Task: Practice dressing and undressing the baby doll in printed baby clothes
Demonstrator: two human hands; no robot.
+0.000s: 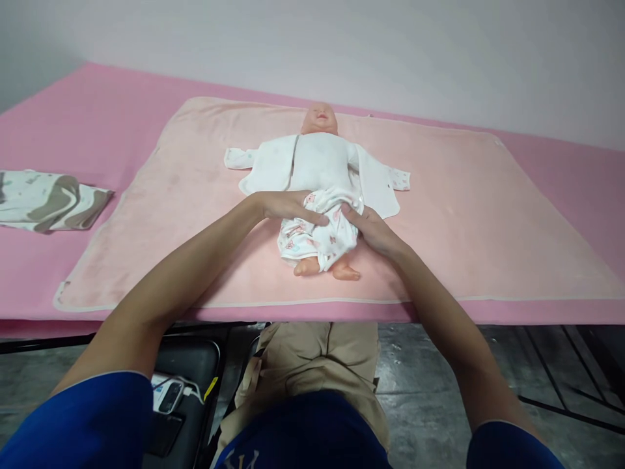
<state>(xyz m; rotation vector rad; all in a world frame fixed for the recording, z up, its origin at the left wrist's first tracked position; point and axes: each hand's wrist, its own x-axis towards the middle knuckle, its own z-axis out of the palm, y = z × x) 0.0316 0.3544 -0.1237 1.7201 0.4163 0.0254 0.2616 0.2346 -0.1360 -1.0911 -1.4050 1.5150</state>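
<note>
A baby doll (319,159) lies on its back in the middle of a pale pink blanket (463,215), head away from me, bare feet toward me. It wears a white open jacket spread to both sides and printed white trousers (312,242). My left hand (288,205) lies across the doll's waist, fingers closed on the trousers' waistband. My right hand (368,225) grips the waistband at the doll's other hip, fingers pinched on the cloth.
The blanket covers a pink table (73,124) against a plain wall. A folded patterned cloth (46,198) lies at the table's left. Below the near edge are a dark chair seat with a small device (170,394) and a grey floor.
</note>
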